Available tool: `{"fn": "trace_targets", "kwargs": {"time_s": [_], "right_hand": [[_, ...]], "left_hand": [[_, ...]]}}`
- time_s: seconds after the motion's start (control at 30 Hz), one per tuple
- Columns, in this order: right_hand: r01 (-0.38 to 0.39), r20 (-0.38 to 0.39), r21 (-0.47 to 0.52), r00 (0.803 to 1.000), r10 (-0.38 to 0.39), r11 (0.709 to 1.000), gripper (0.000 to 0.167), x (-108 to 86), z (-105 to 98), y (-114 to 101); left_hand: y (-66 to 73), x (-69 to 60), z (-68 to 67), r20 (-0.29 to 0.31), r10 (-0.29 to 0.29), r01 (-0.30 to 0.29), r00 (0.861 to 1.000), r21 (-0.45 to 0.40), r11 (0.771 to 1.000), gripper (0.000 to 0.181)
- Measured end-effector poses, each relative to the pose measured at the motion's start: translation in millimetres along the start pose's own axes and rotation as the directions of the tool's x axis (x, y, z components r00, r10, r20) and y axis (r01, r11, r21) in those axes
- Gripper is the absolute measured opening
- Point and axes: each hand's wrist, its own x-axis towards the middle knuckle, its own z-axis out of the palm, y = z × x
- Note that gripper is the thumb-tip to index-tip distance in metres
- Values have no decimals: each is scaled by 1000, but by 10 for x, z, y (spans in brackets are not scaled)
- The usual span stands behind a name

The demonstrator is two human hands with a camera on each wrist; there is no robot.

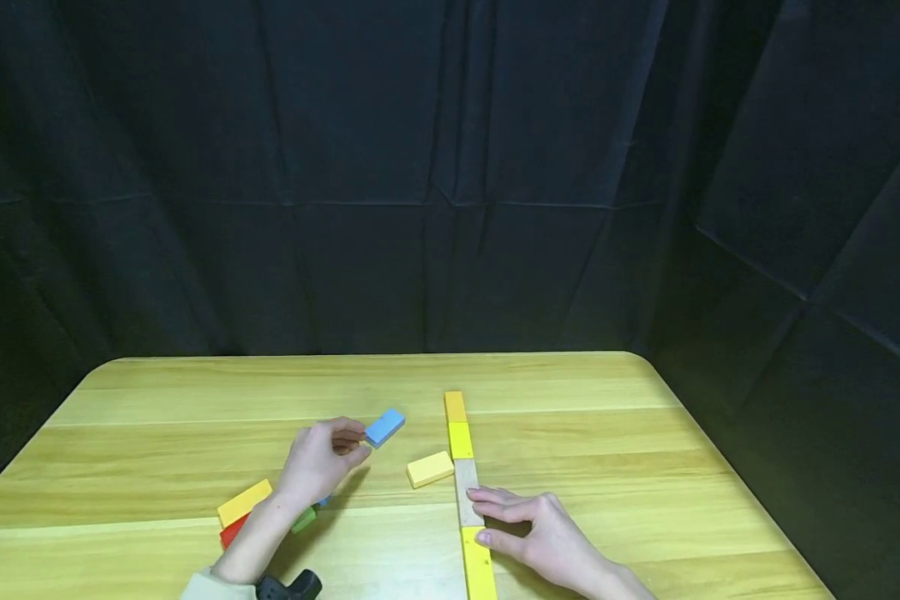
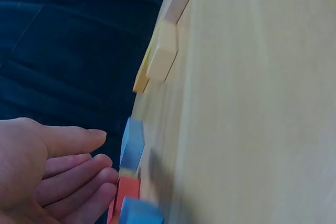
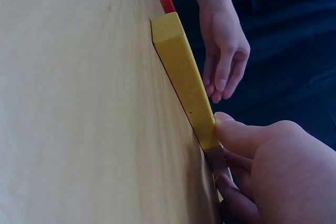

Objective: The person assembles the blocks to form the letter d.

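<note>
A row of blocks runs away from me along the table. It holds a long yellow block, a pale grey-white block, a shorter yellow block and an orange block. My right hand rests along the row, thumb by the long yellow block and fingertips on the pale one. Left of the row lies a cream block. My left hand hovers beside a light blue block, its fingers loosely bent. In the left wrist view, a gap separates those fingers from the blue block.
Under the left forearm sit a yellow-orange block, a red block, a green block and a partly hidden blue one. Dark curtains hang behind the wooden table and along its right side.
</note>
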Motion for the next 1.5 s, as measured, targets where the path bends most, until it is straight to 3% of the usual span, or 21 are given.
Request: {"fn": "trace_targets", "kwargs": {"time_s": [0.3,0.63,1.03,1.5], "right_hand": [[-1,3,5,1000,1,1000,44,4,1,-2],[-4,0,0,1000,4,1000,44,-2,0,-4],[17,-7,5,1000,-17,1000,45,3,-3,-9],[23,-22,16,999,-23,1000,45,5,-3,-30]], "left_hand": [[-166,44,-192,-53,-64,68,997,71,995,35],[-214,43,-194,-51,-143,149,988,123,981,52],[-237,48,-198,13,-97,96,995,64,993,54],[-226,62,-129,-9,-133,134,991,83,988,59]]}}
